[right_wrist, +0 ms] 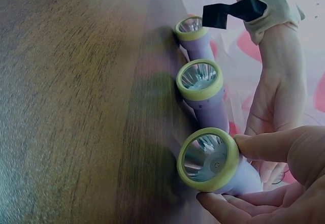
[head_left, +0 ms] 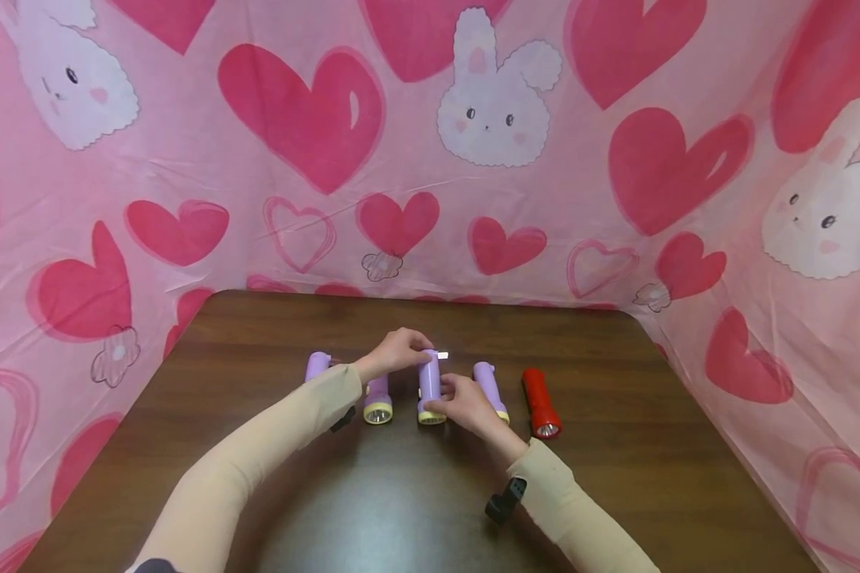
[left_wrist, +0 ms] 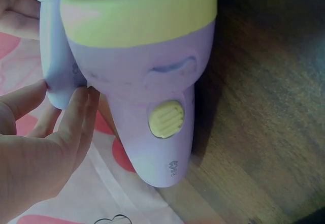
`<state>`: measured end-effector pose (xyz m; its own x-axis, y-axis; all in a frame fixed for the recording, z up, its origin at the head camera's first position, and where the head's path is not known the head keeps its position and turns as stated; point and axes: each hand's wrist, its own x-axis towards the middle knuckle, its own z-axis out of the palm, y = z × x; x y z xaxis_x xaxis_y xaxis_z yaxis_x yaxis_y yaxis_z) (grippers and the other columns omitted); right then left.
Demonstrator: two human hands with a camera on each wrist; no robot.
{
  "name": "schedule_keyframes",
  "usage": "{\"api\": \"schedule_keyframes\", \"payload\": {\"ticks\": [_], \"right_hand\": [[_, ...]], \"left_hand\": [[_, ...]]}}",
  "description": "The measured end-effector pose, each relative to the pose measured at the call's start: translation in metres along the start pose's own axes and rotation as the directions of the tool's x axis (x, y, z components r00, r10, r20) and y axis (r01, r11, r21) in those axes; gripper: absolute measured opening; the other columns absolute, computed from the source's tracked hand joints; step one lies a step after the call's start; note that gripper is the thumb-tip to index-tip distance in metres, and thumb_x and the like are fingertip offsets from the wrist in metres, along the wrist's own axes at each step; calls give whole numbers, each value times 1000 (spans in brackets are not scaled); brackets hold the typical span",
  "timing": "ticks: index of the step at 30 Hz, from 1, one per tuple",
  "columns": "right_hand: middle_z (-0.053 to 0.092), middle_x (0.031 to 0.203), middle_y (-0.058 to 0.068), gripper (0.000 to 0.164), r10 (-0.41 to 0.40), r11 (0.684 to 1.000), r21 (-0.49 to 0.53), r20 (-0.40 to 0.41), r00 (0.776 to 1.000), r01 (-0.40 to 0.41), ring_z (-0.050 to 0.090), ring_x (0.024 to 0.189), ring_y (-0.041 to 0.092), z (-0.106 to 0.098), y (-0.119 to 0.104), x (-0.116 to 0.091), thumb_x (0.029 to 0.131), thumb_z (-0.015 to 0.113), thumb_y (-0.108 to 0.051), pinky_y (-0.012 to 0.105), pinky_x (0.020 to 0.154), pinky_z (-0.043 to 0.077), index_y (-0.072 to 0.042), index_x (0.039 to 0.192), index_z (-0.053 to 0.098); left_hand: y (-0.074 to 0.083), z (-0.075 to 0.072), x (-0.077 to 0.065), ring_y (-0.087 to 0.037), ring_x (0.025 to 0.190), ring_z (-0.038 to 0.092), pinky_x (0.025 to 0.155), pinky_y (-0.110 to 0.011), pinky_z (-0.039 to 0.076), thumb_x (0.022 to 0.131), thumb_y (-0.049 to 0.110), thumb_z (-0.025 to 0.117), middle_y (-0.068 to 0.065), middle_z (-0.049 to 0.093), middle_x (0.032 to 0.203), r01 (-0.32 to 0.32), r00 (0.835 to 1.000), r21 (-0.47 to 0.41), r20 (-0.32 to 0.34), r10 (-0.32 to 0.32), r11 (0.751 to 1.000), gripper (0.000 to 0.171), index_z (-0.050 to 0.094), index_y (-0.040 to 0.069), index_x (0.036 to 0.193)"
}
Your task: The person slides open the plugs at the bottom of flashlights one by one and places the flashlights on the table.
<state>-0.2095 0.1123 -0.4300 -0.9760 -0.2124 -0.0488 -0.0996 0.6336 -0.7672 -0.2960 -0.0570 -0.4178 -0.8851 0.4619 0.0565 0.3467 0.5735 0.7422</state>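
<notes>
Both hands are on a lilac flashlight (head_left: pixel 430 383) with a pale yellow rim, its lens toward the person. My left hand (head_left: pixel 399 350) holds its tail end between thumb and fingers; a small white piece (head_left: pixel 442 355) shows beside that end. My right hand (head_left: pixel 466 402) pinches the lens end, with the thumb and fingers on either side of the yellow rim (right_wrist: pixel 234 158) in the right wrist view. In the left wrist view, another lilac flashlight (left_wrist: pixel 147 76) with a yellow switch (left_wrist: pixel 166 119) stands large in front and overlaps the held one (left_wrist: pixel 53 56).
On the brown wooden table (head_left: pixel 373 493), a lilac flashlight (head_left: pixel 318 364) lies far left, partly behind the left sleeve. To the right lie another lilac flashlight (head_left: pixel 486 380), partly behind the right hand, and a red flashlight (head_left: pixel 539 398). A pink heart-patterned cloth (head_left: pixel 416 159) surrounds the table.
</notes>
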Motion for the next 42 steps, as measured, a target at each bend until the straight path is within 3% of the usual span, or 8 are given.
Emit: {"api": "schedule_keyframes", "payload": {"ticks": [15, 42], "right_hand": [[72, 111, 26, 47, 0, 1000, -22, -15, 1000, 0, 72, 101, 34, 0, 4, 3, 83, 78, -15, 43, 89, 58, 12, 118, 62], [72, 115, 22, 42, 9, 997, -70, 22, 1000, -7, 70, 107, 32, -5, 7, 6, 90, 72, -22, 46, 95, 55, 7, 120, 65]], "left_hand": [[-2, 8, 7, -24, 97, 70, 89, -35, 56, 90, 13, 68, -17, 75, 109, 43, 999, 8, 20, -43, 999, 26, 71, -2, 110], [2, 16, 10, -25, 97, 69, 88, -36, 56, 88, 14, 69, -17, 75, 109, 81, 996, 98, 25, -84, 992, 29, 71, -4, 112]]}}
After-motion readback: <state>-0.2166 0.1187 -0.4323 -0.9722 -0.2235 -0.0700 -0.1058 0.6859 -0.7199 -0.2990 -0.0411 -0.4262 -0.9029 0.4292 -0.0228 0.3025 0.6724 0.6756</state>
